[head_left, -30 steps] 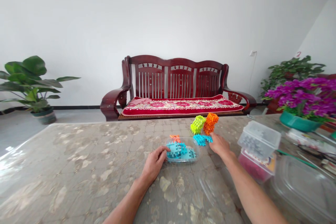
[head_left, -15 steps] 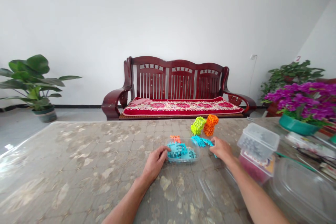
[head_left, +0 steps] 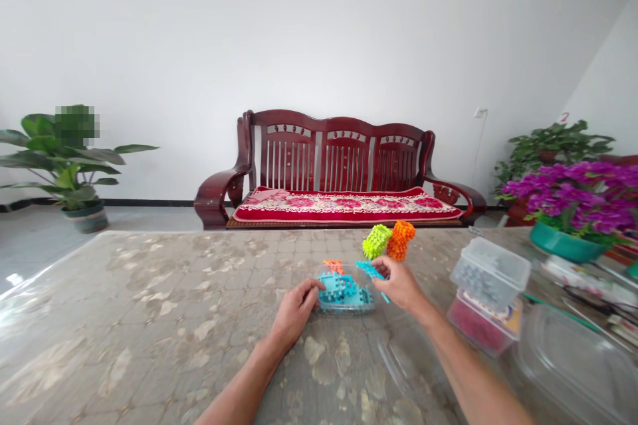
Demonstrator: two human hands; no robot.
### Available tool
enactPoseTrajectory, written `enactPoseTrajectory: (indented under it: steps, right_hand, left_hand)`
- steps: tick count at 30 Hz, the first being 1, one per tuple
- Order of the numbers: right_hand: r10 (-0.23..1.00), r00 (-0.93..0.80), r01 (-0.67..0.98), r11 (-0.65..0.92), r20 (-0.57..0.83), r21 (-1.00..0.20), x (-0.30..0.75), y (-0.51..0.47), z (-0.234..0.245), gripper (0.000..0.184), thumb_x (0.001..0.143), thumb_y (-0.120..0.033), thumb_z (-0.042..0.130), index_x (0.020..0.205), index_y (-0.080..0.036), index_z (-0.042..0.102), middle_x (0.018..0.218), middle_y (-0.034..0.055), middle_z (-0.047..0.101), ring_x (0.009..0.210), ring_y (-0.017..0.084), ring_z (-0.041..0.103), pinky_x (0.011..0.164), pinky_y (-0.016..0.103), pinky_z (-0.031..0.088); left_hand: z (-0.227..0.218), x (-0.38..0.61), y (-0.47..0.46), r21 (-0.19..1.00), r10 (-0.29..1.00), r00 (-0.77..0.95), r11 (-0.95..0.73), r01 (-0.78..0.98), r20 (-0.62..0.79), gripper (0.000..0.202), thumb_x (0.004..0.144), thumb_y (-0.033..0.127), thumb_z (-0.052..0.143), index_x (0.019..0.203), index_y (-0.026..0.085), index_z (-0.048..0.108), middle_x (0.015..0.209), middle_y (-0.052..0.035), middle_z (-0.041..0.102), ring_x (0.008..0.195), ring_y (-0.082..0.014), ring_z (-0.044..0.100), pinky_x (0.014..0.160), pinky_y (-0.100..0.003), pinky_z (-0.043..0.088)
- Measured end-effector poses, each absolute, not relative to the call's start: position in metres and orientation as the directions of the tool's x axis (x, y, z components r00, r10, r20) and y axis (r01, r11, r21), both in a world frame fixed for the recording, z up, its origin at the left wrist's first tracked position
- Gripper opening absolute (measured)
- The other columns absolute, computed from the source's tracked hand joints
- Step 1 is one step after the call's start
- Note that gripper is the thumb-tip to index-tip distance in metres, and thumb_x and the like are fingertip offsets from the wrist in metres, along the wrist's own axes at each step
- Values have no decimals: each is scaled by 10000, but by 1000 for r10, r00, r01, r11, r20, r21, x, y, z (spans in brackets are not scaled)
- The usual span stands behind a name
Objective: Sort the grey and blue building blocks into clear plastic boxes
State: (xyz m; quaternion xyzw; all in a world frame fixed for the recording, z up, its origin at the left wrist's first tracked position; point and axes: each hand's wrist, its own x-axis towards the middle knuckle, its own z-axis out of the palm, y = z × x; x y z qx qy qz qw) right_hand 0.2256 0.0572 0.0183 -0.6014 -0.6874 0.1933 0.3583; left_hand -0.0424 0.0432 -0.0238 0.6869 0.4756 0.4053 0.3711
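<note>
A clear plastic box (head_left: 349, 309) on the table holds several light-blue interlocking toy pieces (head_left: 339, 285). At its left rim is my left hand (head_left: 298, 304), closed on the edge with fingers bent over it. My right hand (head_left: 403, 284) pinches a blue strip of interlocking pieces (head_left: 367, 269) just above the box's right side. Behind the box lies a small orange piece (head_left: 333, 266) on the table. Farther back, a lime-green block of pieces (head_left: 376, 241) stands beside an orange block of pieces (head_left: 400, 239).
To the right, a clear box of grey pieces (head_left: 491, 272) is stacked on a box of red pieces (head_left: 483, 325). A transparent lid (head_left: 573, 358) lies nearby. Purple flowers (head_left: 573, 192) stand in a green pot. Across the table (head_left: 174, 319) is a wooden bench (head_left: 339, 146).
My right hand has moved left toward the box, lifting the blue strip from the table beside it. My left hand has stayed at the box's rim.
</note>
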Motion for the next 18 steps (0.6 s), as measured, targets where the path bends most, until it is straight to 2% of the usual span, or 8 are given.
enactPoseTrajectory:
  steps: [5,11,18]
  right_hand:
    - [956,-86,694,259,280,-671,196,47,25,273,642,-168,582,895,-188,683,841,22,723,742,173,640,691,262,483]
    - [962,-162,704,268,219,-657,182,50,25,279,651,-133,516,839,-203,709,809,11,730,745,170,642,678,246,454]
    - [968,-76,684,225,239,-694,186,48,30,266,720,-192,519,883,-202,728,759,14,727,694,174,634,645,250,430]
  left_hand:
    - [-26,-42,45,894,953,220,-278,352,210,331,893,368,381,954,201,660,619,21,577,626,-155,565,611,-232,403]
    - [-28,-42,46,891,950,222,-287,351,219,330,899,377,383,946,196,655,612,23,561,618,-153,551,602,-233,396]
    - [-25,-42,44,896,953,226,-274,349,204,331,901,379,382,956,195,652,617,21,563,625,-155,562,619,-237,401]
